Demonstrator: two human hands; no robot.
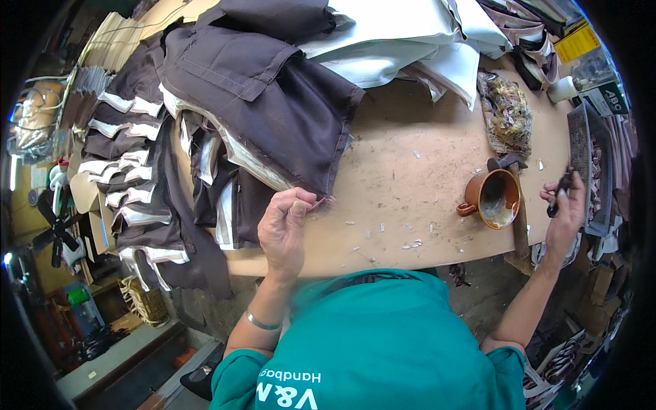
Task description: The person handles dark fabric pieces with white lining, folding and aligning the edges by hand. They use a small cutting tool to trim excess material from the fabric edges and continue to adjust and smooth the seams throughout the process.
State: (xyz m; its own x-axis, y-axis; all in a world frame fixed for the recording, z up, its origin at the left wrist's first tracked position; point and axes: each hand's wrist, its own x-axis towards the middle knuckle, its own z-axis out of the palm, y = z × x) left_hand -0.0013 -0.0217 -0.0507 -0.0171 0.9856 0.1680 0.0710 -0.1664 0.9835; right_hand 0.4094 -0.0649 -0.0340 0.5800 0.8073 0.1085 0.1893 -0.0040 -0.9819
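Observation:
My left hand [281, 225] is closed in a pinch beside the lower corner of a dark brown fabric panel [273, 116]. A thin, reddish wisp [322, 203] shows at its fingertips, too small to name. Off to the right, my right hand [568, 208] is wrapped round a small black tool [562, 186], whose kind I cannot make out. Between the hands, nearer the right one, a brown mug [471, 198] with whitish residue inside stands on the tabletop [410, 178].
Stacked brown pieces with white edges [147, 198] lie at the left. White sheets [389, 55] cover the back. A hammer [507, 163] lies behind the mug, near a bag of scraps [507, 113]. A grey basket [581, 137] stands at the right edge. Small clippings [413, 244] are scattered about.

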